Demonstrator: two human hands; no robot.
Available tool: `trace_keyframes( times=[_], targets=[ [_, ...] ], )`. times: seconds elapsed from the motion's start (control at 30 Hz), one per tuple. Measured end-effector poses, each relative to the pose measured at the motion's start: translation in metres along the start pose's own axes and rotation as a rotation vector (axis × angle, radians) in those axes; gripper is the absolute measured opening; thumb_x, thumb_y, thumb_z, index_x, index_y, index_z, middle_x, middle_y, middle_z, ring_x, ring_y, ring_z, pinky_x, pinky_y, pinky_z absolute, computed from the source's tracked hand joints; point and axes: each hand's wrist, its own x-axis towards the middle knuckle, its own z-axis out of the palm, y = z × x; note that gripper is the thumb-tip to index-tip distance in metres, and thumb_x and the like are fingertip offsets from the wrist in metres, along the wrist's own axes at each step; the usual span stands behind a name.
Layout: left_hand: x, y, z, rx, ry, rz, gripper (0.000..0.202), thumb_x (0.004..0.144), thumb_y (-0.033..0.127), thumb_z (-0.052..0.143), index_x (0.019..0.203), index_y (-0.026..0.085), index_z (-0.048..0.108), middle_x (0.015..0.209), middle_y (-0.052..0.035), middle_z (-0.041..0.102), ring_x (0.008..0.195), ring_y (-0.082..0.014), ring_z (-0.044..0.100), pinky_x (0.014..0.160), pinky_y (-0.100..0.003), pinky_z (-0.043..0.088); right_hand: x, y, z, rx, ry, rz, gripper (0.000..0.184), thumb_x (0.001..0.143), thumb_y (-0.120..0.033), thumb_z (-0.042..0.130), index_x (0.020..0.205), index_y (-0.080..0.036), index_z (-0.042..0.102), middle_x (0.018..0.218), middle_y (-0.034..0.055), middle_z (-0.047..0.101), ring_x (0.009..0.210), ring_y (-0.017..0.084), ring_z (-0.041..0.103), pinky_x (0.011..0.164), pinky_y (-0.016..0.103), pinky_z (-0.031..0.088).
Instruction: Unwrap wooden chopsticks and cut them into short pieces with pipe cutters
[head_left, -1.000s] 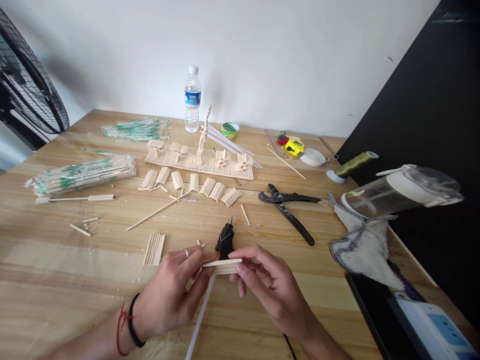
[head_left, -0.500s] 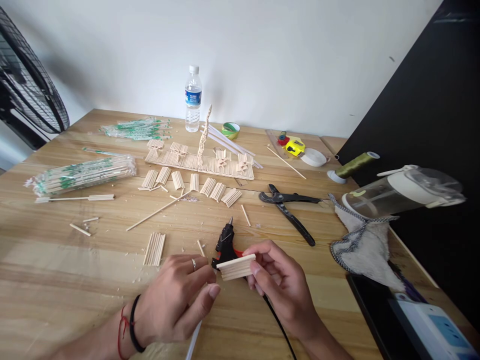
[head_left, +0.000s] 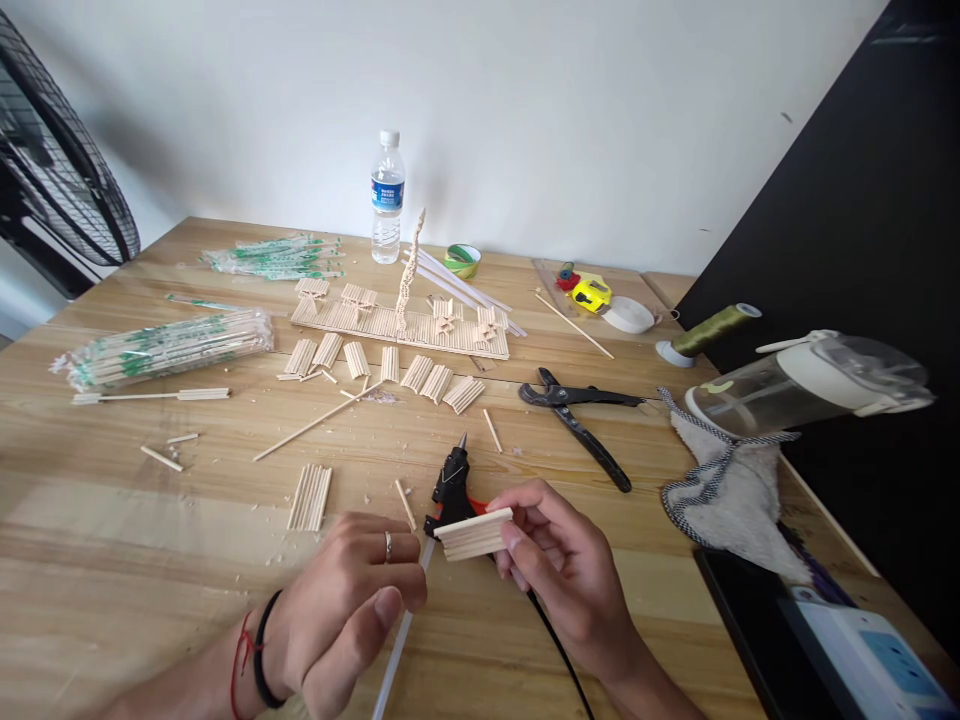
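In my right hand, thumb and fingers pinch a small panel of short wooden sticks laid side by side. My left hand hovers left of that panel, apart from it, fingers bent and thumb drawn away, with nothing visible in it; its fingertips are partly hidden. Behind the panel lies a black glue gun, nozzle pointing away, a clear glue stick running out of its back. A similar stick panel and a loose short stick rest on the table beyond my left hand.
A stick-built model with a tall spire stands farther back, several small panels before it. Black pliers lie right of centre. Bagged sticks, a water bottle, a cloth and a plastic jug surround the work area.
My left hand has drawn slightly left, away from the panel, and its thumb has pulled back, baring more of the glue stick. My right hand and its panel are nearly still.
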Motion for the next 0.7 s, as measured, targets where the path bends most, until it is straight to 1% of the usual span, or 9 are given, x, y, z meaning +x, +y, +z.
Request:
trace_keyframes(
  times=[0.1,0.2,0.3,0.47,0.7],
  targets=[
    [-0.001,0.001,-0.002,-0.106,0.004,-0.045,0.055,0.107,0.048,0.011,0.075,0.022,0.047,0.068,-0.0032,0.049,0.064,-0.02,0.049,0.066,-0.036,0.039,0.0,-0.001,0.0,0.001,0.004,-0.003,0.024,0.099,-0.044,0.061,0.097,-0.021,0.066,0.066,-0.0006,0.06,0.054,0.013,0.054,0.048,0.023,0.043],
    [-0.004,0.003,-0.003,-0.238,-0.004,-0.138,0.056,0.106,0.053,0.018,0.076,0.021,0.052,0.069,-0.0031,0.053,0.066,-0.0189,0.052,0.069,-0.034,0.041,0.0,-0.001,0.0,0.0,0.003,0.006,0.025,0.099,-0.045,0.061,0.097,-0.021,0.066,0.066,-0.0003,0.06,0.054,0.014,0.055,0.047,0.024,0.043],
    [-0.008,0.003,-0.003,-0.304,-0.004,-0.206,0.058,0.105,0.057,0.022,0.074,0.021,0.054,0.07,-0.0036,0.057,0.069,-0.0195,0.054,0.073,-0.034,0.042,0.0,-0.001,0.0,-0.004,0.002,0.013,0.027,0.098,-0.047,0.061,0.097,-0.021,0.066,0.065,-0.0002,0.06,0.053,0.014,0.055,0.047,0.024,0.043],
    [-0.01,0.006,-0.005,-0.322,-0.026,-0.212,0.056,0.106,0.057,0.023,0.074,0.021,0.052,0.071,-0.0036,0.058,0.07,-0.0195,0.054,0.076,-0.034,0.043,-0.001,-0.002,0.0,0.005,0.012,0.017,0.027,0.098,-0.048,0.062,0.097,-0.021,0.066,0.065,-0.0003,0.06,0.053,0.014,0.054,0.046,0.024,0.042],
    [-0.005,0.01,-0.008,-0.319,-0.04,-0.181,0.057,0.104,0.061,0.018,0.072,0.022,0.046,0.066,-0.003,0.053,0.065,-0.019,0.049,0.07,-0.035,0.041,0.0,0.001,0.0,0.033,-0.006,-0.012,0.019,0.1,-0.041,0.061,0.099,-0.023,0.066,0.068,-0.0014,0.061,0.054,0.013,0.055,0.048,0.023,0.042]
  ],
)
